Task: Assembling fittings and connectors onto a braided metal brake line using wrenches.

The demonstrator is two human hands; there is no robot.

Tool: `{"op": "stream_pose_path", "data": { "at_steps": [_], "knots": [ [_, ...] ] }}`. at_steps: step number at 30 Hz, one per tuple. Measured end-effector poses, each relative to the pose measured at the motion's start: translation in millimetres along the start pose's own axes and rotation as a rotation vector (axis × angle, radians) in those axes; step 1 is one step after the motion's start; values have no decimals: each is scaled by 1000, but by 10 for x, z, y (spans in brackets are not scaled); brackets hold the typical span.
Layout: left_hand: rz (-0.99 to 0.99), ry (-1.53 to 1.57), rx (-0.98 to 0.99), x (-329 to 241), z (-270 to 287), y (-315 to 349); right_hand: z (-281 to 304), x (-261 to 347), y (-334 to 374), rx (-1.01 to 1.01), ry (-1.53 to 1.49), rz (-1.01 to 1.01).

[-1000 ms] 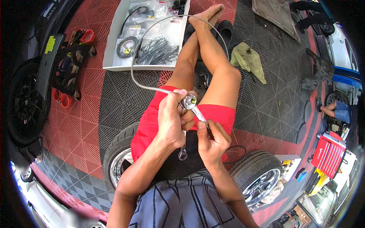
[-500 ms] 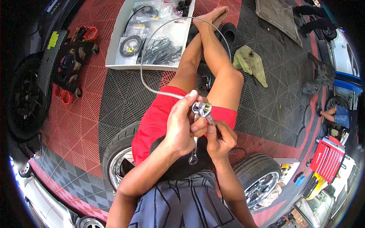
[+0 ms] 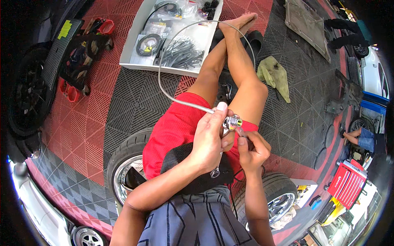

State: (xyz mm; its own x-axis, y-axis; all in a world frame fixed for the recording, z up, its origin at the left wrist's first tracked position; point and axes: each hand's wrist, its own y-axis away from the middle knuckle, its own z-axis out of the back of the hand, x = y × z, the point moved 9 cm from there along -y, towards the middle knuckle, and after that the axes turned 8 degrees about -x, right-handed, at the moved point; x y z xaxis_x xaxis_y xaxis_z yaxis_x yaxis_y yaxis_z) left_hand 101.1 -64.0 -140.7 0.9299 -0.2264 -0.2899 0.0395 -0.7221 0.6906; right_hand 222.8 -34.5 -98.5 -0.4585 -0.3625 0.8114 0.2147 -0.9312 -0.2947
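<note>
My left hand is closed around the end of a thin braided metal hose, with the thumb along the top. Beyond its fingers shows a shiny hex fitting. A chrome wrench is held in this hand too; its ring end sticks out below the fingers. Just right of the fitting, my right hand pinches a second metal wrench, mostly hidden by the fingers. Whether this wrench touches the fitting I cannot tell. From my left hand the hose loops up and over my legs.
A white box of cable ties and bagged parts lies ahead on the floor tiles. A greenish cloth is right of my legs. Wheels with tyres stand either side of me. A red tool chest and a seated person's legs are far right.
The view has shifted, with both hands now farther right in it. The wrench head in my right hand has come off the fitting's face, which now shows more plainly.
</note>
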Motion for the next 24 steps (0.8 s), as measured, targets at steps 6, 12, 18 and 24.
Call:
{"op": "stream_pose_path", "data": {
  "at_steps": [6, 12, 18, 24],
  "knots": [
    [-44, -64, -66, -75, 36, -36, -106, 76, 4, 205, -6, -56],
    [-11, -24, -22, -106, 17, -41, -149, 85, 67, 126, -131, -148],
    [-75, -143, -38, -163, 108, -109, -149, 73, 178, 116, -69, -228],
    [-6, -166, -46, -151, 124, -97, -198, 38, 286, 93, -126, -324]
  ]
}}
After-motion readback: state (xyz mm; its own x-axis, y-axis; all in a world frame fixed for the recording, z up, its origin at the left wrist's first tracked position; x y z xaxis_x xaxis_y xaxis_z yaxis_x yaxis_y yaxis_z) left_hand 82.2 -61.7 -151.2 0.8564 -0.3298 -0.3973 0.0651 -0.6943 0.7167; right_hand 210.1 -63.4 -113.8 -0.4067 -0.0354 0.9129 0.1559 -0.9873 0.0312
